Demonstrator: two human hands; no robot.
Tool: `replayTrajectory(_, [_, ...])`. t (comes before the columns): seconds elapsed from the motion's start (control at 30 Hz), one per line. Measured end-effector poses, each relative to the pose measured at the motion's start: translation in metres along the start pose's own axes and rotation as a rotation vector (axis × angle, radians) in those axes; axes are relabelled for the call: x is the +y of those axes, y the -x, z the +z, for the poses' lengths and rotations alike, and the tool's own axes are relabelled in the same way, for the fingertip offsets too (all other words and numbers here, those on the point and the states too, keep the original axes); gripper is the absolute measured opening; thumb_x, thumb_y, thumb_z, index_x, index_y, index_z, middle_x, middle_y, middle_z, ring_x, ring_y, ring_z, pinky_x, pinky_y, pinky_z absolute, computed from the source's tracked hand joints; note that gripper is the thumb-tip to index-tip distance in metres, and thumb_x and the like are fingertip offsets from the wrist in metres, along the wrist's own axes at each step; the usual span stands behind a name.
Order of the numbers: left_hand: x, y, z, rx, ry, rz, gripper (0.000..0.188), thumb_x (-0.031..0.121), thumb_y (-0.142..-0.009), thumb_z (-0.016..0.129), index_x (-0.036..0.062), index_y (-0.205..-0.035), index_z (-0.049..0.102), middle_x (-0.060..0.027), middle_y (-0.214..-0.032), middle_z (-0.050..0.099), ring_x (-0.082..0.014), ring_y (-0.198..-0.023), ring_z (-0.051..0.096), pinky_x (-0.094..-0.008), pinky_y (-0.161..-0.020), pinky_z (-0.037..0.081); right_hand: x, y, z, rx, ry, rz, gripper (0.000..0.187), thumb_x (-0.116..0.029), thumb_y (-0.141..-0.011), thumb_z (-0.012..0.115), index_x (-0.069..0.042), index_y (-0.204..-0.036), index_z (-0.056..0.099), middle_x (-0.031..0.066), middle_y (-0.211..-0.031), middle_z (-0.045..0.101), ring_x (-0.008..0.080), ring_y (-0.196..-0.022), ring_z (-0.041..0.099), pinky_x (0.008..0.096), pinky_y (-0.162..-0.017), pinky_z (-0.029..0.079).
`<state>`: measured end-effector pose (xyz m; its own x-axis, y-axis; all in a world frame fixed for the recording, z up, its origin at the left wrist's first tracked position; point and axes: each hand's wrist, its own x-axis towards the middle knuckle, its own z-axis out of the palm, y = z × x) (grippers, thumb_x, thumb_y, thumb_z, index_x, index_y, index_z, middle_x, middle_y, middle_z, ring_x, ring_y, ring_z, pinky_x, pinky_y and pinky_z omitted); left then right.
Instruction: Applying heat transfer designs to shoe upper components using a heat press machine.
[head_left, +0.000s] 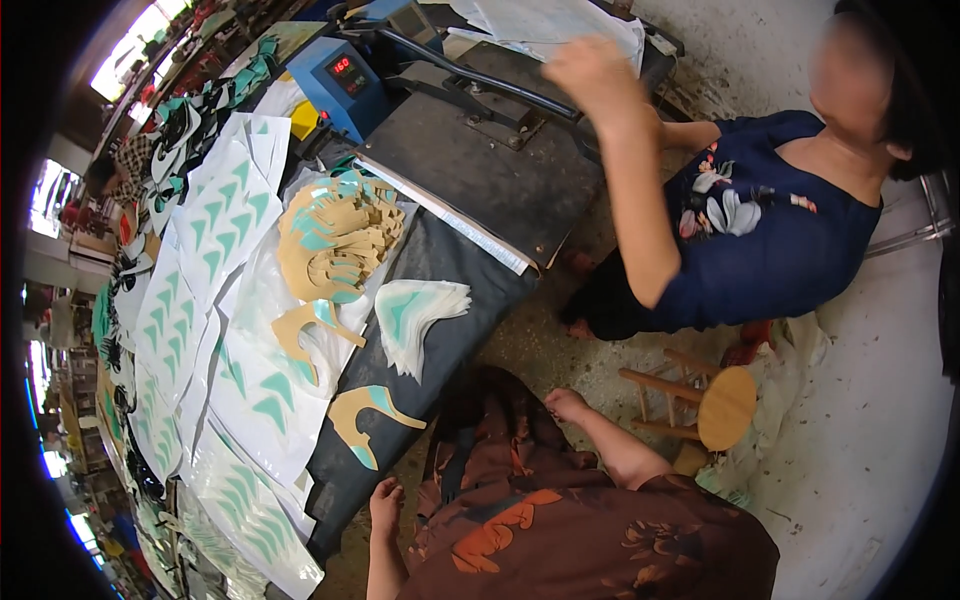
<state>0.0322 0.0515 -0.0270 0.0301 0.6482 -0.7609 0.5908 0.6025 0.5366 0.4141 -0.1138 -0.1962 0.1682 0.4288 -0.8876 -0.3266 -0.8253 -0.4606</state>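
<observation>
My left hand [387,495] hangs just off the table edge, its fingers loosely curled with nothing visible in them. My right hand [567,404] is in front of my body, closed with nothing showing in it. Nearest to my left hand lies a tan curved shoe-upper piece [352,423] with teal ends, on the dark table cover. A second tan piece [292,335] is behind it, beside a large fanned pile of tan pieces [335,235]. A stack of thin translucent sheets with teal shapes [412,315] sits to the right of these. I touch none of them.
Printed white sheets with teal shapes [215,215] cover the table's left side. A heat press [470,160] with a blue control box [335,88] stands at the far end. A co-worker in navy [770,230] is at its right, arm raised. A wooden stool [727,408] lies tipped on the floor.
</observation>
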Motion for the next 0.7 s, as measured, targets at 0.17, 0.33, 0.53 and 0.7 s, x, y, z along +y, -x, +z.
replayTrajectory(0.17, [-0.0019, -0.0015, 0.0, 0.009, 0.013, -0.001, 0.024, 0.008, -0.079, 0.055, 0.0044, -0.104, 0.053, -0.0003, -0.08, 0.055, -0.0088, -0.064, 0.05, -0.0221, -0.057, 0.04, 0.0004, 0.0003, 0.0014, 0.02, 0.025, -0.027, 0.008, -0.013, -0.075, 0.056, -0.009, -0.082, 0.055, 0.0012, -0.066, 0.053, 0.0122, -0.058, 0.05, 0.028, -0.05, 0.042])
replayTrajectory(0.33, [0.0005, 0.0, 0.0011, 0.016, -0.011, 0.004, 0.024, 0.009, -0.08, 0.055, 0.0044, -0.103, 0.053, -0.0004, -0.079, 0.055, -0.0089, -0.064, 0.05, -0.0221, -0.056, 0.04, -0.0018, 0.0008, 0.0007, 0.022, 0.049, -0.016, 0.008, -0.014, -0.075, 0.056, -0.009, -0.082, 0.055, 0.0014, -0.068, 0.054, 0.0123, -0.059, 0.05, 0.0281, -0.05, 0.042])
replayTrajectory(0.53, [0.0033, 0.0001, 0.0021, 0.011, -0.005, -0.001, 0.026, 0.009, -0.079, 0.055, 0.0044, -0.104, 0.053, -0.0005, -0.078, 0.055, -0.009, -0.064, 0.05, -0.0219, -0.056, 0.04, -0.0045, 0.0051, 0.001, 0.021, 0.019, -0.004, 0.009, -0.013, -0.074, 0.056, -0.009, -0.082, 0.055, 0.0014, -0.068, 0.054, 0.0123, -0.059, 0.051, 0.028, -0.05, 0.042])
replayTrajectory(0.7, [0.0057, 0.0001, 0.0029, 0.012, -0.016, -0.008, 0.026, 0.009, -0.08, 0.055, 0.0041, -0.106, 0.052, -0.0004, -0.079, 0.055, -0.0087, -0.065, 0.049, -0.0216, -0.057, 0.039, -0.0048, 0.0056, 0.0009, 0.038, 0.007, -0.02, 0.009, -0.012, -0.074, 0.056, -0.008, -0.082, 0.055, 0.0016, -0.068, 0.054, 0.0123, -0.058, 0.051, 0.0277, -0.05, 0.042])
